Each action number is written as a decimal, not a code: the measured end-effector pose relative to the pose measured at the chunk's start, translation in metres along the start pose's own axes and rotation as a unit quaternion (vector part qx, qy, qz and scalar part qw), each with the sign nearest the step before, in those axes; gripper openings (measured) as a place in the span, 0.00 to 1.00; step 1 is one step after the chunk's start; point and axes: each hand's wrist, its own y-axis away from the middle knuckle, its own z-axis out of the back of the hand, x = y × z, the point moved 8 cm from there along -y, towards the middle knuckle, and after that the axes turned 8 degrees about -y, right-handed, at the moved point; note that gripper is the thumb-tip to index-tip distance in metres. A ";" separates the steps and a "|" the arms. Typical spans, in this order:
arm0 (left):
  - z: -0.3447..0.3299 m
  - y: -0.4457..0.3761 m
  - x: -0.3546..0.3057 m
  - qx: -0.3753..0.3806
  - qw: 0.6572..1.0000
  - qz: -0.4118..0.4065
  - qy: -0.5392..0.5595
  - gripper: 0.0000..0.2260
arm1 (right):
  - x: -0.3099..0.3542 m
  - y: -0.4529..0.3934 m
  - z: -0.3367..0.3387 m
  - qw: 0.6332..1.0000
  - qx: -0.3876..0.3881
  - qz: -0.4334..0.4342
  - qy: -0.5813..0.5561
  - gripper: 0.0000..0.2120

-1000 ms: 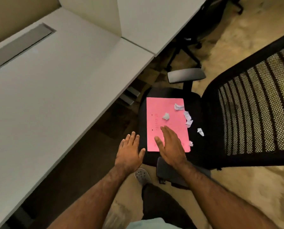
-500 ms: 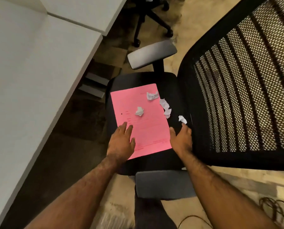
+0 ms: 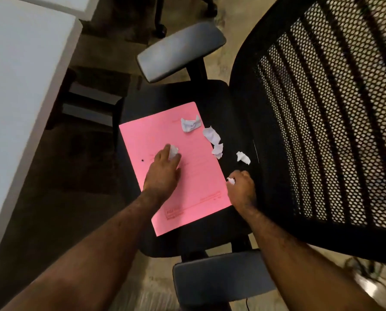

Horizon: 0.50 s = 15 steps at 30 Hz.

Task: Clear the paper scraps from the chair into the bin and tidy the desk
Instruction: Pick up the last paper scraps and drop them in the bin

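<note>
Desk (image 3: 19, 86) seen at far left, white; no bin in view.

Chair seat (image 3: 210, 95) in centre, pink sheet (image 3: 187, 187) laid on it, long axis running from near edge toward far right corner.

Left hand (image 3: 164, 169) rests on the sheet; fingers are curled round a crumpled scrap (image 3: 173, 151), which is pinched at the fingertips. Half a second ago this hand lay flat on the sheet's near left edge and that scrap lay free ahead of it.

Further right, one scrap (image 3: 190, 125) is seen on the sheet's far corner, beyond the left fingers. Two scraps (image 3: 213, 136) lie just off the sheet's right edge, touching each other.

Right hand (image 3: 241, 187) sits at the sheet's right edge, clenched on a small scrap (image 3: 231, 181) showing at the thumb side. Earlier it was open at the seat.

Last loose scrap (image 3: 243, 157) lies on the black seat just ahead of the right knuckles, nearer that hand than the left; it is judged the right hand's next pick. Chair back (image 3: 322, 131) of mesh stands at right.
</note>
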 end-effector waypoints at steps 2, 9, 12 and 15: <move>-0.003 -0.007 -0.001 -0.001 1.000 -0.012 0.002 0.18 | 0.005 -0.005 0.014 0.997 -0.070 0.024 -0.033 0.06; 0.000 -0.021 0.004 -0.060 0.996 -0.015 0.070 0.13 | 0.011 -0.025 0.037 0.980 -0.191 0.044 -0.038 0.26; -0.007 -0.027 0.012 -0.057 0.998 0.011 -0.001 0.14 | 0.008 -0.036 0.028 0.984 -0.167 0.036 -0.041 0.23; -0.015 -0.034 0.018 -0.056 0.997 0.011 -0.048 0.17 | 0.010 -0.042 0.020 0.986 -0.162 0.047 0.000 0.24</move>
